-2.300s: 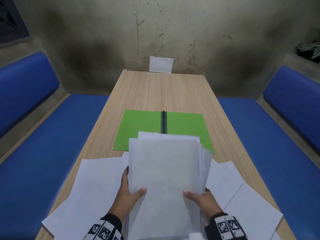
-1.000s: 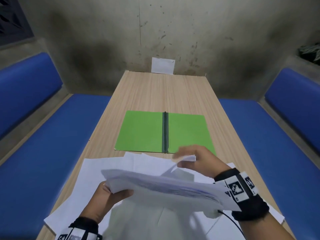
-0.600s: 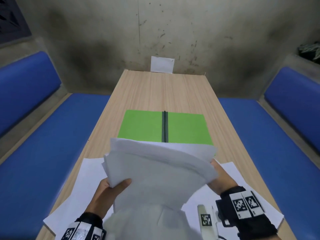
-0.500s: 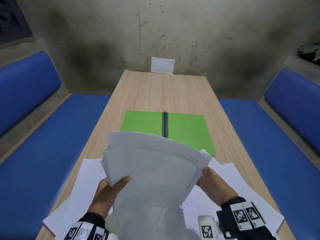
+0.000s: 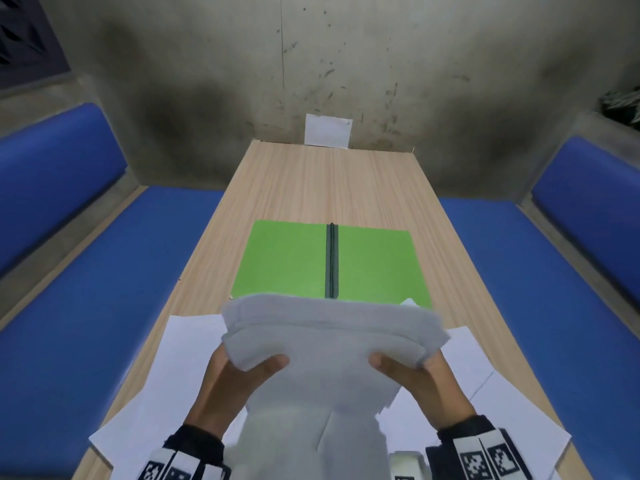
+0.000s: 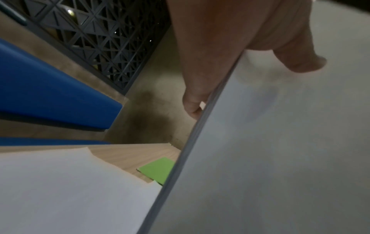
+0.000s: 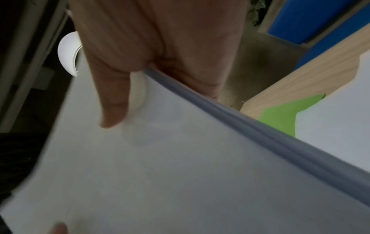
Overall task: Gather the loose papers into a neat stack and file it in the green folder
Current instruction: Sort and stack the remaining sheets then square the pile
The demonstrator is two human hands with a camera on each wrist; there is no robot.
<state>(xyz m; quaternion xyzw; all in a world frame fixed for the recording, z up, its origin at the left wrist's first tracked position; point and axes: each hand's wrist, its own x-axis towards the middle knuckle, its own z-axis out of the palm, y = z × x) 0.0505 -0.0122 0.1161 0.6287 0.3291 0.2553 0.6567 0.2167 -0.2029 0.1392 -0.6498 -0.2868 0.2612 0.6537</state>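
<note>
A thick bundle of white papers [image 5: 329,341] stands tilted above the near end of the table, its top edges uneven. My left hand [image 5: 239,375] grips its left edge, thumb on the front. My right hand [image 5: 412,375] grips the right edge the same way. In the left wrist view the paper bundle [image 6: 270,142] fills the right side, the thumb of the left hand [image 6: 300,60] pressed on it. In the right wrist view the right hand [image 7: 120,88] holds the paper bundle [image 7: 180,174] with the thumb on top. The green folder [image 5: 287,261] lies open and flat beyond the bundle.
Loose white sheets [image 5: 180,368] lie spread on the wooden table [image 5: 329,181] under and beside my hands, more sheets [image 5: 485,403] at the right. Blue benches [image 5: 104,306] run along both sides. A small white card [image 5: 327,130] leans on the far wall.
The right hand picked up another sheet and brought it to the bundle. Both hands now grip the bundle's side edges, and its top has dropped a little lower.
</note>
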